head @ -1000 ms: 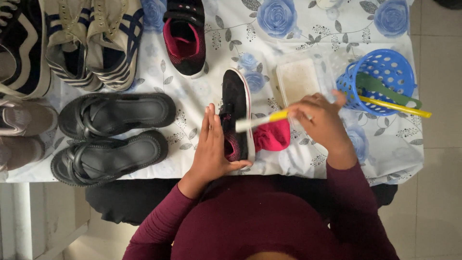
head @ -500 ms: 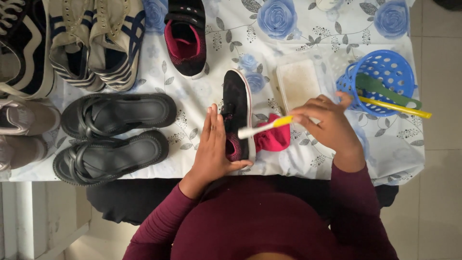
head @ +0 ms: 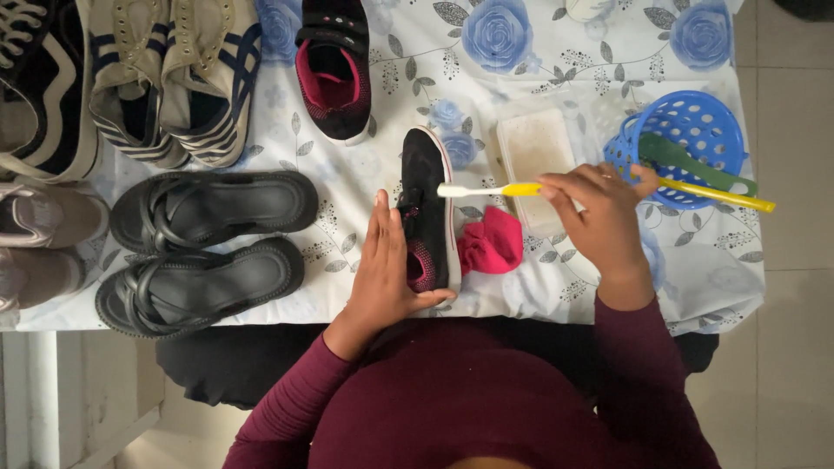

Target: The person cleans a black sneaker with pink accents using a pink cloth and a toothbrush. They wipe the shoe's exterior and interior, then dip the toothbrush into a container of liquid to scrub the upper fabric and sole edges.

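- black shoe (head: 427,204) sits on its side near the bench's (head: 391,52) front edge
- left hand (head: 388,265) wrapped around its heel end
- right hand (head: 599,213) pinching a yellow toothbrush (head: 486,189), bristles on the shoe's toe
- pink cloth (head: 493,245) just right of the shoe

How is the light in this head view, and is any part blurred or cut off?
Head view: soft, even light, faint shadows, no glare. The left hand, black shoe and toothbrush in the right hand look sharp; the sneakers are cropped by the top edge.
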